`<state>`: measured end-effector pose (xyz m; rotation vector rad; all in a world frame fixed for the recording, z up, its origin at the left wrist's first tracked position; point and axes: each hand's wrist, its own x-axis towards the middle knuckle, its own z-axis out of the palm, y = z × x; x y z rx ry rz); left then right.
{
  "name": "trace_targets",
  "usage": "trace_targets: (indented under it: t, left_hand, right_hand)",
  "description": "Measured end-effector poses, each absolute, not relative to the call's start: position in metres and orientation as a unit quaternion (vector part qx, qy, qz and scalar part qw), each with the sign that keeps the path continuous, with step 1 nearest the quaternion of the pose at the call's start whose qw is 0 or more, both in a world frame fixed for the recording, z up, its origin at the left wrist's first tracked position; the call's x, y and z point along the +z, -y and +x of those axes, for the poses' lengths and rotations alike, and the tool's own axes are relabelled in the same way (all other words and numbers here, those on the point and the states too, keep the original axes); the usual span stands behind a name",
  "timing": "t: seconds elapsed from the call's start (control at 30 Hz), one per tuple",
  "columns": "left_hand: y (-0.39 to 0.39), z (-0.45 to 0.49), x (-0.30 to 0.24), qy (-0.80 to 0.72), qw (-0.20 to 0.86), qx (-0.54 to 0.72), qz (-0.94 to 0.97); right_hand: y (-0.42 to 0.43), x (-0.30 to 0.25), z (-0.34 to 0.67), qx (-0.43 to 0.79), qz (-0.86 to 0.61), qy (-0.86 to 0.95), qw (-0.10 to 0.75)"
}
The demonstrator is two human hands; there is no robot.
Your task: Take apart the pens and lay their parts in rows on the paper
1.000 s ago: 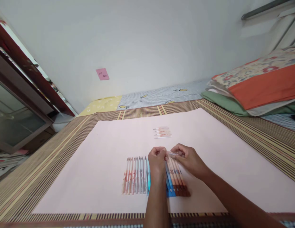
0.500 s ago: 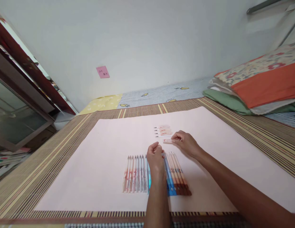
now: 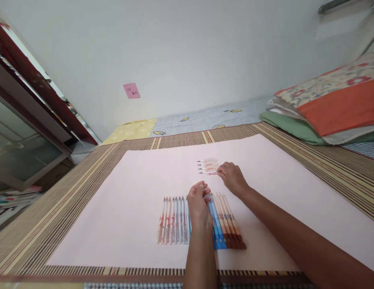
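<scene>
My right hand [image 3: 233,176] pinches the right end of a slim, clear, pink-patterned pen barrel [image 3: 212,174]. It lies in line with the lowest of several thin pen refills [image 3: 205,169] with dark tips, which are stacked in short rows on a pale pink sheet [image 3: 114,208]. My left hand [image 3: 199,196] is closed just above the row of pens, its fingers curled inward; whatever may be in them is hidden. Under that wrist runs the row: clear patterned pens [image 3: 171,220] on the left, blue pens [image 3: 217,224] and peach pens with brown ends [image 3: 230,220] on the right.
The sheet lies on a striped mat [image 3: 93,184]. Folded bedding [image 3: 340,108] is piled at the right. Behind the mat stands a white wall with a pink note [image 3: 131,90]. A glass-panelled cabinet [image 3: 21,140] is at the far left.
My right hand has moved the pen barrel slightly away from me, from below the lowest refill to level with it. My left hand stays over the pens.
</scene>
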<state>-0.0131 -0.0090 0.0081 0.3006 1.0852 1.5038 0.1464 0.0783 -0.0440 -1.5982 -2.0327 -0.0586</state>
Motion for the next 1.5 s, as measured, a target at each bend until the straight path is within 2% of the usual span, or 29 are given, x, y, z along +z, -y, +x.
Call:
trace_targets:
  t: [0.6,1.5]
  left_hand:
    - [0.009,-0.013,0.008,-0.455,0.602,0.646,0.117]
    - [0.010,-0.012,0.007,-0.449,0.613,0.641,0.114]
  right_hand:
    - [-0.079,-0.040,0.135,-0.077,-0.591,0.768,0.234]
    - [-0.083,-0.048,0.129,-0.093,-0.568,0.780,0.245]
